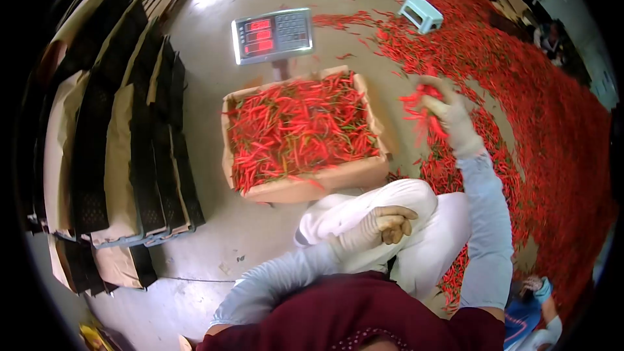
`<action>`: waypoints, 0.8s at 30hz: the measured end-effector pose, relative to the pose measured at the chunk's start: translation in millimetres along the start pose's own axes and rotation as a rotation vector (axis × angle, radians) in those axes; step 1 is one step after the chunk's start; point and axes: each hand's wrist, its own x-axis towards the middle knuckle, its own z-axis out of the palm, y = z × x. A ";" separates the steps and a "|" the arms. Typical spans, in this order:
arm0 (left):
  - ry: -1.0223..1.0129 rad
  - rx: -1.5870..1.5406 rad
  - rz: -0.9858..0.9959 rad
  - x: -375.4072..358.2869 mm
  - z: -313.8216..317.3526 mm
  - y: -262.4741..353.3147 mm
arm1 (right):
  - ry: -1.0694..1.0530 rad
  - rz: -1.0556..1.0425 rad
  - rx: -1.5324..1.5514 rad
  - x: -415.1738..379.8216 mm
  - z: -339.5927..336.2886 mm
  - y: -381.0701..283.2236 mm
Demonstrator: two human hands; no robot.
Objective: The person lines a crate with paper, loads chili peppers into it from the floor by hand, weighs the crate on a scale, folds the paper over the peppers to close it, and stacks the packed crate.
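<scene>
A paper-lined box [286,190] full of red chilies [299,123] stands on the floor in front of me, beside a scale display [273,36] with lit red digits. My right hand [448,114], gloved, is raised to the right of the box, its fingers closed round a bunch of red chilies [416,107] that stick out on its left side. Over my lap is my left hand [383,224], also gloved, with its fingers curled in; whether anything is inside them is hidden.
A large heap of red chilies [552,136] spreads over the floor on the right. A small pale blue stool [422,14] stands in it. Stacked black crates [146,149] with paper liners rise on the left. Another person [536,315] is at the lower right.
</scene>
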 end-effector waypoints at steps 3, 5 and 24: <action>-0.010 -0.019 0.060 -1.7 -3.6 3.0 | -0.153 -0.046 0.131 52.1 70.8 29.4; -0.001 -0.022 0.071 -6.3 -4.6 8.0 | -0.313 0.027 0.165 70.5 112.3 35.0; -0.208 -0.200 0.063 0.3 -21.0 -2.6 | 0.004 0.221 0.362 57.1 74.6 24.9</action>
